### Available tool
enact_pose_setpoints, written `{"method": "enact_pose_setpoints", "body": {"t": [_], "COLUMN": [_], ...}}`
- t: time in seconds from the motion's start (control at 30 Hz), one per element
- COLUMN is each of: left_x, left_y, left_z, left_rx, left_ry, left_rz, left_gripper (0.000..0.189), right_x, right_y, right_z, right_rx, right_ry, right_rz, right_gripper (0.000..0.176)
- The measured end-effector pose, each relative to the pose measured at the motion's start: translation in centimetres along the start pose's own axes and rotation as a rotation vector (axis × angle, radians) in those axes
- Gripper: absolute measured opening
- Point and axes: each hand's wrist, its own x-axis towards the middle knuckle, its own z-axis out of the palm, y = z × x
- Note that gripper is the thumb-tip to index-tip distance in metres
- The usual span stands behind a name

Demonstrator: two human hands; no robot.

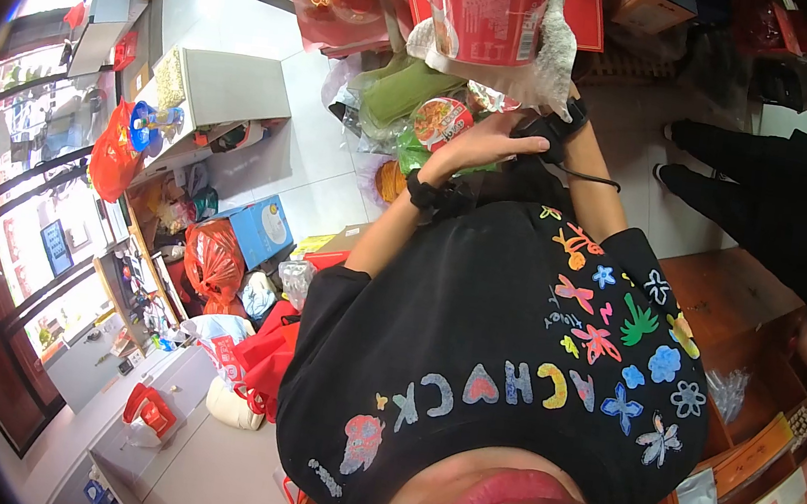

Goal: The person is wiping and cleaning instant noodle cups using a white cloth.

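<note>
My left hand (493, 142) reaches across to my right wrist, its thumb and fingers closed around the black wrist device (552, 129) strapped there. A black band (423, 192) circles my left wrist. Above that wrist device, my right hand is hidden behind a rumpled white sheet-like thing (554, 59). A red instant noodle tub (488, 11) with a barcode stands against the white thing, just beyond my hands. Below it, beside my left hand, lies a round noodle tub lid (441, 123) among green and clear packaging (403, 91).
A person in black trousers (737, 162) stands at the right. On the left are a white cabinet (232, 90), a red plastic bag (214, 259) and a blue box (262, 235). A wooden shelf unit with compartments (754, 436) is close at my right.
</note>
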Motion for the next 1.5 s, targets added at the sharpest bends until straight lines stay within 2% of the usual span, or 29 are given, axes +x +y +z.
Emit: {"method": "enact_pose_setpoints", "body": {"t": [0.07, 0.17, 0.27, 0.3, 0.4, 0.47, 0.53, 0.6, 0.63, 0.7, 0.73, 0.8, 0.87, 0.97, 1.03, 1.1, 1.17, 1.2, 1.27, 1.33, 1.4, 1.43, 1.5], "left_x": [0.0, 0.1, -2.9, -3.8, -7.5, -8.9, -8.8, -6.9, -6.6, -5.8, -5.5, -5.6, -5.6, -5.9, -6.3, -6.4, -6.1, -6.3, -7.2, -7.3, -7.2, -7.0, -7.0], "left_y": [-0.2, -2.7, 0.1, 0.5, 2.1, 1.0, 0.8, 0.7, -0.1, -0.7, -0.5, -0.2, -1.0, -1.4, -0.1, -0.2, -0.1, -0.4, -1.1, -1.5, -2.0, -2.0, -1.8], "left_z": [0.3, -0.1, -1.8, -2.6, -4.5, -4.8, -4.6, -3.9, -4.1, -3.1, -2.6, -2.6, -3.0, -3.9, -3.7, -3.9, -4.0, -4.2, -4.7, -4.7, -4.5, -4.2, -3.9], "left_rx": [-0.014, 0.317, 0.504, 0.417, -0.157, -0.285, -0.183, 0.155, -0.013, -0.206, -0.301, -0.330, -0.308, -0.320, -0.285, -0.112, 0.109, 0.145, 0.215, 0.185, 0.147, -0.051, -0.155], "left_ry": [0.018, 0.023, -0.173, -0.248, -0.035, 0.521, 0.922, 1.152, 0.959, 0.871, 0.823, 0.847, 0.872, 0.837, 0.822, 0.772, 0.719, 0.692, 0.635, 0.580, 0.573, 0.518, 0.476], "left_rz": [0.028, -0.030, -0.057, 0.008, 0.044, 0.184, 0.325, 0.455, 0.423, 0.448, 0.460, 0.502, 0.509, 0.503, 0.463, 0.464, 0.500, 0.413, 0.238, 0.345, 0.398, 0.432, 0.456], "left_gripper": [0.083, 0.076, 0.064, 0.048, 0.039, 0.048, 0.067, 0.091, 0.120, 0.123, 0.124, 0.125, 0.124, 0.121, 0.122, 0.123, 0.124, 0.125, 0.127, 0.136, 0.139, 0.142, 0.142], "right_x": [0.1, -0.1, -0.3, -0.3, -0.6, -0.6, -0.7, -0.9, -1.2, -1.5, -2.0, -3.0, -3.4, -4.8, -5.8, -5.3, -5.0, -4.8, -4.8, -3.0, -2.2, -1.6, -0.7], "right_y": [0.0, 0.2, 0.3, 0.3, 0.6, 1.0, 1.5, 2.3, 2.9, 3.8, 3.8, 3.0, 3.6, 2.1, 0.5, 1.0, -2.1, -3.7, -6.8, -6.5, -6.4, -6.0, -4.4], "right_z": [-0.1, -0.1, -0.2, -0.3, -0.3, -0.3, -0.4, -0.5, -0.7, -0.3, -0.3, 0.4, -1.5, -0.3, 1.3, 0.4, 2.8, 4.0, 6.0, 5.5, 5.5, 5.2, 3.7], "right_rx": [-0.003, -0.005, -0.008, -0.006, -0.025, -0.051, -0.113, -0.254, -0.344, -0.667, -0.767, -0.964, -1.321, -1.037, -0.659, -1.140, -1.304, -1.381, -1.010, -0.840, -0.772, -0.692, -0.373], "right_ry": [-0.007, -0.015, -0.019, -0.021, -0.032, -0.052, -0.079, -0.130, -0.160, -0.226, -0.238, -0.261, -0.391, -0.198, -0.041, -0.185, -0.265, -0.306, -0.384, -0.427, -0.395, -0.372, -0.310], "right_rz": [-0.001, 0.003, 0.007, 0.007, 0.002, -0.009, -0.028, -0.090, -0.129, -0.297, -0.315, -0.358, -0.512, -0.272, -0.102, -0.613, -0.660, -0.689, -0.086, -0.047, 0.088, 0.187, 0.368], "right_gripper": [0.047, 0.046, 0.045, 0.045, 0.044, 0.044, 0.043, 0.043, 0.043, 0.042, 0.041, 0.040, 0.040, 0.038, 0.045, 0.047, 0.054, 0.058, 0.064, 0.067, 0.067, 0.059, 0.051]}}
